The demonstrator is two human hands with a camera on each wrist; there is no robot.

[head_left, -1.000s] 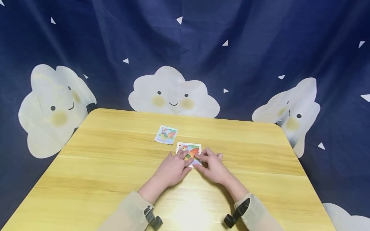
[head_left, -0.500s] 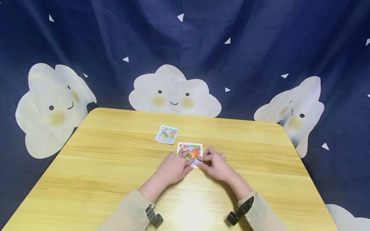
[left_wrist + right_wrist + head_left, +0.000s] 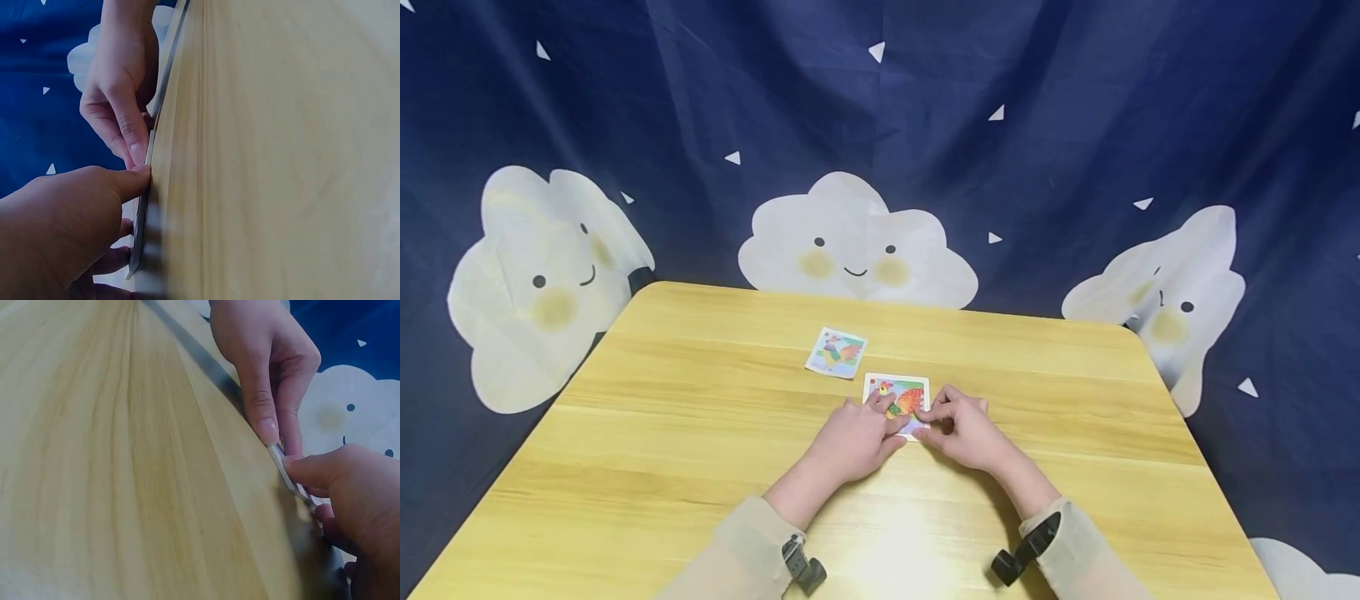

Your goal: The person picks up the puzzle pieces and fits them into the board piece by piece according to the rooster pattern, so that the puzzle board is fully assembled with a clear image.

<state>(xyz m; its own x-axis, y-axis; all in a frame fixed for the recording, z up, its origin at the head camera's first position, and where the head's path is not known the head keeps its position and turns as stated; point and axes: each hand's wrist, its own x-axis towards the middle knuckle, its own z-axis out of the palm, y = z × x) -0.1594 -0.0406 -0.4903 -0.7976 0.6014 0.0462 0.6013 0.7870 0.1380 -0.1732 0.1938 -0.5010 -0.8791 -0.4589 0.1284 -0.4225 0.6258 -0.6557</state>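
A small white-framed picture puzzle point(image 3: 912, 397) showing a red-winged bird lies flat on the table at the middle. My left hand point(image 3: 853, 439) rests on its left part, fingers stretched over the picture and thumb along the near edge. At the near right corner, my right hand point(image 3: 967, 435) has its thumb and index finger bent together on the frame. Seen edge-on in the left wrist view, the puzzle point(image 3: 142, 220) is a thin slab. In the right wrist view the two thumbs sit close together at the white frame point(image 3: 281, 464). Fingers hide part of the picture.
Behind the puzzle, to its left, lies a paper card point(image 3: 837, 352) with a matching bird picture in paler colours. The wooden table point(image 3: 647, 467) has rounded far corners. A dark blue curtain point(image 3: 700, 108) with smiling clouds hangs beyond it.
The head view shifts slightly. Against the puzzle, my right index fingertip draws back a little to the right edge; the left hand stays in place on the picture.
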